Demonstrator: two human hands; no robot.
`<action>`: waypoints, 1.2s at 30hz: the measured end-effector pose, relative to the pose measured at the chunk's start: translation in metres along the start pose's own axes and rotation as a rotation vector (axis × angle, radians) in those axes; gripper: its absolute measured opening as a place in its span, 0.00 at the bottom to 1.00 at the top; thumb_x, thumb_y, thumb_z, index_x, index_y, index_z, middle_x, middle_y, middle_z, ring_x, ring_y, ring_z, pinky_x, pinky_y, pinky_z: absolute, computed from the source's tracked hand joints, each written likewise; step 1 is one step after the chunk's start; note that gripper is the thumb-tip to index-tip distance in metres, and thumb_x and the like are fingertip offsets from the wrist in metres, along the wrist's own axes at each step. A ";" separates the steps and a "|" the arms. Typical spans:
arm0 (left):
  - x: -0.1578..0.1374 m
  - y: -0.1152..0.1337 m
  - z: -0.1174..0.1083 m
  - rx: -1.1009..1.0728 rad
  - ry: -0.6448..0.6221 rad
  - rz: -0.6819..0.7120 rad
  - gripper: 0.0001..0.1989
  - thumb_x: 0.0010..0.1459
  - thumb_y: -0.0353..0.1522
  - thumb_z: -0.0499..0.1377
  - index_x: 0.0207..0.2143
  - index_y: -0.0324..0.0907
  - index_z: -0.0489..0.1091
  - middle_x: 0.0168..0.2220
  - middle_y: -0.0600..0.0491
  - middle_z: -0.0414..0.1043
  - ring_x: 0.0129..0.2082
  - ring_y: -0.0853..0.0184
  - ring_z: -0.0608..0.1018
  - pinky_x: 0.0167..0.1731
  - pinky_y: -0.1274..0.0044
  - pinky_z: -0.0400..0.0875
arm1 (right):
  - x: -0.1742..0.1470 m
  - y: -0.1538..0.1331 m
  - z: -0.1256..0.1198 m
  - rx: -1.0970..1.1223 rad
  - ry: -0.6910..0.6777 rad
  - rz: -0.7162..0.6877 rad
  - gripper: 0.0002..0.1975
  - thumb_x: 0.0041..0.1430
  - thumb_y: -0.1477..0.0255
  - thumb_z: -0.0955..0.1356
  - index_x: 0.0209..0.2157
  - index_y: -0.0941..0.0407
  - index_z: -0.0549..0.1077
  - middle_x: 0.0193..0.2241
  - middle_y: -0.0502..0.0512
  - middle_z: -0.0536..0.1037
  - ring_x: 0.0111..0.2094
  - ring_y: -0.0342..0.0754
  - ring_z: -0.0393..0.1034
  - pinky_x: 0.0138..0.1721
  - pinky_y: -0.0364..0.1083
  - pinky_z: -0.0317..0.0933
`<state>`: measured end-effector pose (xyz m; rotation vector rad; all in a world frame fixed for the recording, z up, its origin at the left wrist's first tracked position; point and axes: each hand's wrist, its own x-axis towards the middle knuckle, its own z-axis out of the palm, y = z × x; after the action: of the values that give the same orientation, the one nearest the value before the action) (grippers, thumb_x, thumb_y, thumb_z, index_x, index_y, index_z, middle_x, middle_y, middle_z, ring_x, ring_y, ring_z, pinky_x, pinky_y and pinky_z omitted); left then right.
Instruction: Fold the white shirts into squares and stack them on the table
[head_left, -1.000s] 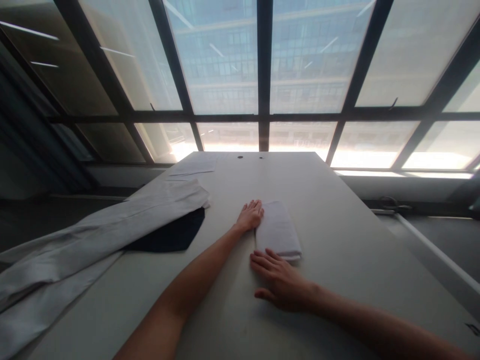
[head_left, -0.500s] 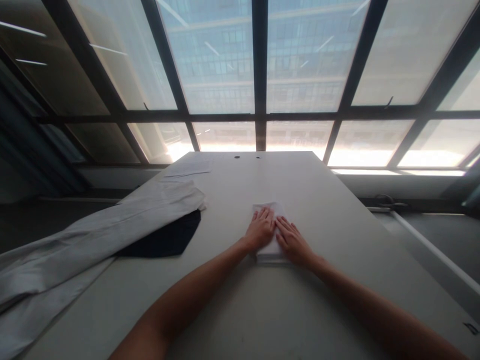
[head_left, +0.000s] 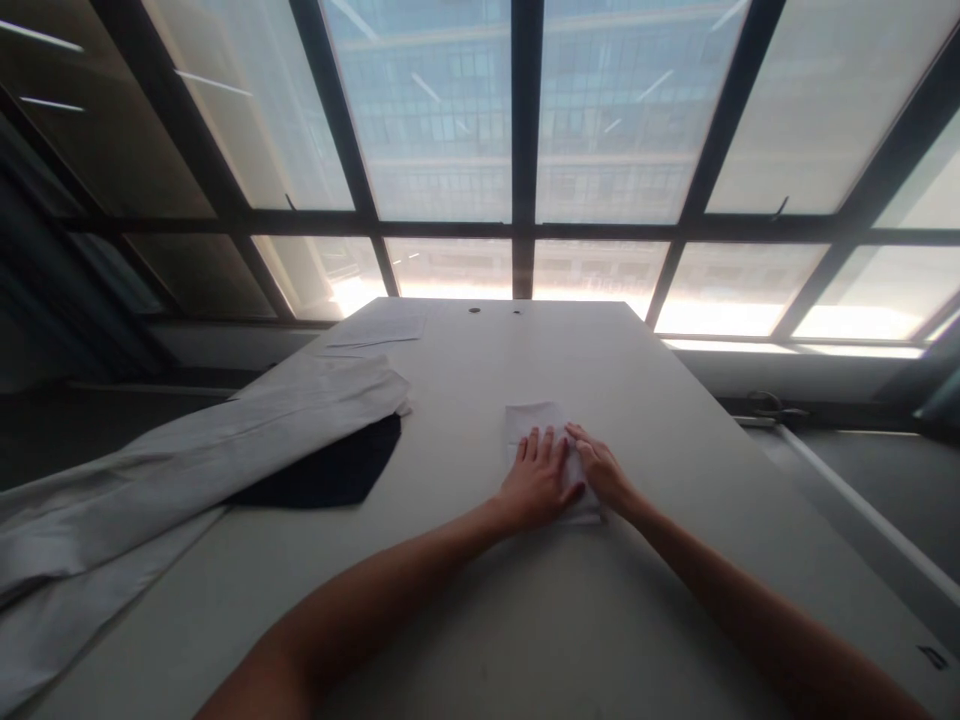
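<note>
A folded white cloth (head_left: 534, 415) lies flat near the middle of the white table (head_left: 450, 610). Spread across its near left part is my left hand (head_left: 536, 478), palm down with the fingers apart. My right hand (head_left: 600, 468) rests along the cloth's right edge, its fingers stretched forward and the hand turned partly on its side. Neither hand grasps anything. Much of the cloth's middle is hidden under both hands, so its folds show only at the far and near ends.
On the left, a long light-grey garment (head_left: 225, 430) hangs over the table's edge, with a dark navy cloth (head_left: 330, 465) under it. White paper sheets (head_left: 386, 328) lie at the far left. Beyond the table stand tall windows (head_left: 450, 120). A white pipe (head_left: 862, 505) runs along the right side.
My left hand has slid nearer to me along the cloth and its fingers have spread. My right hand has shifted slightly right, toward the cloth's edge, leaving more of the far end showing.
</note>
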<state>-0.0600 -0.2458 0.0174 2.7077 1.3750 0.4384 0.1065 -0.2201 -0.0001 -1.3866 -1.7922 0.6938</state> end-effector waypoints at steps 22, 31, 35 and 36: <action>0.048 -0.089 -0.012 -0.096 -0.092 0.023 0.26 0.72 0.42 0.43 0.68 0.44 0.55 0.70 0.49 0.49 0.71 0.59 0.50 0.67 0.60 0.44 | -0.043 -0.055 0.000 -0.200 0.095 -0.352 0.19 0.65 0.75 0.58 0.49 0.54 0.76 0.48 0.60 0.75 0.51 0.53 0.66 0.55 0.52 0.61; 0.050 -0.104 -0.006 -0.008 0.075 -0.069 0.22 0.71 0.36 0.45 0.62 0.40 0.65 0.62 0.46 0.66 0.63 0.63 0.66 0.63 0.72 0.54 | -0.058 -0.091 0.017 -0.773 -0.235 -0.359 0.09 0.62 0.76 0.65 0.44 0.57 0.74 0.43 0.62 0.75 0.47 0.56 0.65 0.47 0.52 0.59; 0.047 -0.104 -0.015 -0.030 0.152 -0.183 0.18 0.69 0.36 0.48 0.46 0.43 0.77 0.50 0.47 0.77 0.50 0.62 0.76 0.52 0.73 0.65 | -0.043 -0.079 -0.018 -0.958 -0.154 -0.093 0.15 0.64 0.81 0.60 0.42 0.59 0.77 0.43 0.66 0.77 0.47 0.58 0.68 0.50 0.56 0.56; 0.046 -0.103 -0.019 -0.027 0.153 -0.209 0.19 0.69 0.37 0.48 0.40 0.42 0.79 0.44 0.46 0.78 0.45 0.62 0.78 0.49 0.74 0.66 | -0.040 -0.075 -0.029 -0.994 -0.141 -0.008 0.16 0.64 0.81 0.59 0.41 0.60 0.78 0.43 0.67 0.77 0.47 0.58 0.68 0.50 0.56 0.55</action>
<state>-0.1204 -0.1486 0.0252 2.5180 1.6562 0.6515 0.0932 -0.2790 0.0664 -1.9586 -2.3840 -0.1884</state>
